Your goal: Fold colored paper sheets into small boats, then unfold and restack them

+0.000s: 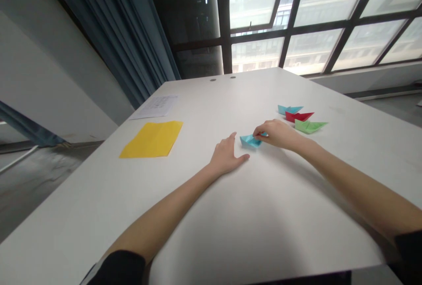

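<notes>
A small blue paper boat (249, 140) lies on the white table (231, 214) near its middle. My right hand (277, 134) pinches the boat's right end, fingers closed on the paper. Just left of the boat, my left hand (227, 156) rests flat on the table with fingers stretched out and thumb apart, holding nothing. Its fingertips come close to the boat's left tip.
Three folded paper boats sit in a row beyond my right hand: a blue one (289, 109), a red one (298, 116) and a green one (309, 126). A yellow sheet (152, 139) and a white printed sheet (154, 106) lie at the left. Windows and a curtain stand behind.
</notes>
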Demonstrator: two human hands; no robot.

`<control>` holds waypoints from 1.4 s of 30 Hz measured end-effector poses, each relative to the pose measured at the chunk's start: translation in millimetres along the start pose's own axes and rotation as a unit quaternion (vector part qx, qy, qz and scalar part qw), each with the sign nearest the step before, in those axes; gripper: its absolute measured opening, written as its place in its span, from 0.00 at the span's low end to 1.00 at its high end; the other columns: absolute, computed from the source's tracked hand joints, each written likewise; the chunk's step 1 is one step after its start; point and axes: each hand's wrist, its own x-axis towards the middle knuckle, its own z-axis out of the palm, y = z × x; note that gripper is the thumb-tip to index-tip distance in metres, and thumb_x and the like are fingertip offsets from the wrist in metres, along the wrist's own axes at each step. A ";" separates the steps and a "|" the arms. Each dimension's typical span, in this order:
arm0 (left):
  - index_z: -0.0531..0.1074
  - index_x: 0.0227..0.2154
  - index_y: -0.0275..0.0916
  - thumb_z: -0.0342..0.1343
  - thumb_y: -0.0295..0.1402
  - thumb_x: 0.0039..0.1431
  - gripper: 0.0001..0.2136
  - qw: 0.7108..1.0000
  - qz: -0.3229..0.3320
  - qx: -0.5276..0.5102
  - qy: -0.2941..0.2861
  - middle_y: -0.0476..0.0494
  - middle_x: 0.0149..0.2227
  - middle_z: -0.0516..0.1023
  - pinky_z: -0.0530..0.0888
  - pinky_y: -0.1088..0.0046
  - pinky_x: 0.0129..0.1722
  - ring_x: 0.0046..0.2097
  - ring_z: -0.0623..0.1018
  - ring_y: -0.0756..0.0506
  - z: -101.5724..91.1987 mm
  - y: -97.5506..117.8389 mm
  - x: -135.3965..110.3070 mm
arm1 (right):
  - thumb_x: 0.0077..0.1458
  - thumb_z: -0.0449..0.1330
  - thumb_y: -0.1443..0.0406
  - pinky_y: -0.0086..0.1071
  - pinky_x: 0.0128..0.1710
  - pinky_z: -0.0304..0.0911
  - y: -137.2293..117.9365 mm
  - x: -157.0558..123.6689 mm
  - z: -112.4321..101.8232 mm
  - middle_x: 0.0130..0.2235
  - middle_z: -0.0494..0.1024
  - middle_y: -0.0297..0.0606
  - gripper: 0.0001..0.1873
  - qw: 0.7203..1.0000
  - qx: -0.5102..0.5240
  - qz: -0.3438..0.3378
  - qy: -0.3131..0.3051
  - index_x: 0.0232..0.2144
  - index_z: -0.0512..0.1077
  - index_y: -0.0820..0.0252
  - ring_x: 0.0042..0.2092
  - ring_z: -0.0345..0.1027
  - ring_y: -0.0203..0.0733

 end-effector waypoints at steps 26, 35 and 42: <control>0.45 0.60 0.38 0.29 0.60 0.51 0.39 0.987 -0.034 0.133 -0.084 0.35 0.63 0.43 0.46 0.49 0.57 0.63 0.43 0.35 2.6 -3.3 -6.0 | 0.46 0.58 0.63 0.34 0.30 0.54 160.0 -102.7 -26.1 0.36 0.77 0.45 0.08 0.952 -0.063 0.278 -0.112 0.30 0.75 0.54 0.32 0.66 0.42; 0.45 0.61 0.39 0.29 0.60 0.51 0.39 0.988 -0.036 0.127 -0.085 0.36 0.63 0.42 0.46 0.49 0.57 0.63 0.43 0.35 3.9 -6.6 -7.7 | 0.49 0.56 0.57 0.34 0.31 0.56 128.9 -78.7 -44.1 0.36 0.77 0.44 0.13 0.959 -0.066 0.270 -0.061 0.34 0.74 0.55 0.33 0.67 0.44; 0.44 0.61 0.39 0.28 0.60 0.51 0.40 0.986 -0.037 0.135 -0.089 0.36 0.63 0.42 0.46 0.49 0.57 0.63 0.42 0.35 3.2 -5.7 -9.6 | 0.54 0.50 0.54 0.41 0.44 0.59 59.4 -25.8 -13.9 0.45 0.73 0.42 0.21 0.999 -0.006 0.042 -0.018 0.45 0.69 0.58 0.46 0.66 0.49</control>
